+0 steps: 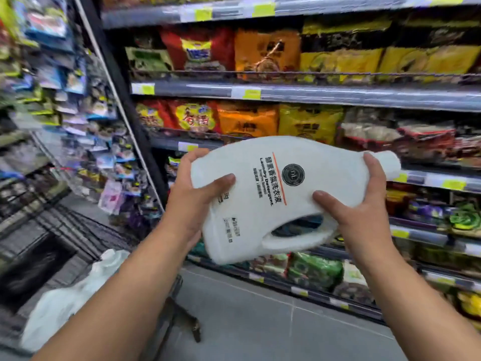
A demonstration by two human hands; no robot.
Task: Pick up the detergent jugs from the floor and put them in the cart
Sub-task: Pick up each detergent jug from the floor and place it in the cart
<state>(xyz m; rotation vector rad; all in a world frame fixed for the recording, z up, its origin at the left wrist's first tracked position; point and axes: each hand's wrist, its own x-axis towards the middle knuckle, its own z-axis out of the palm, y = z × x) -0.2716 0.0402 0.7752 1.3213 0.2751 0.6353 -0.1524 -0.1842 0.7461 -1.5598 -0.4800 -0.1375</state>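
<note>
A white detergent jug (276, 194) with black lettering and a round black logo is held in the air in front of me, lying on its side with the cap to the right and the handle lowest. My left hand (194, 199) grips its base end, thumb across the label face. My right hand (364, 204) grips the neck end beside the handle. The cart (46, 243), a dark wire basket, is at the lower left below the jug. Another white jug (70, 300) lies blurred inside it, partly hidden by my left forearm.
Store shelves (312, 93) packed with snack bags run across the back and right. A rack of hanging packets (99, 142) fills the left. Grey floor tiles (260, 321) lie below, with the cart's leg and wheel (195, 329) near the middle bottom.
</note>
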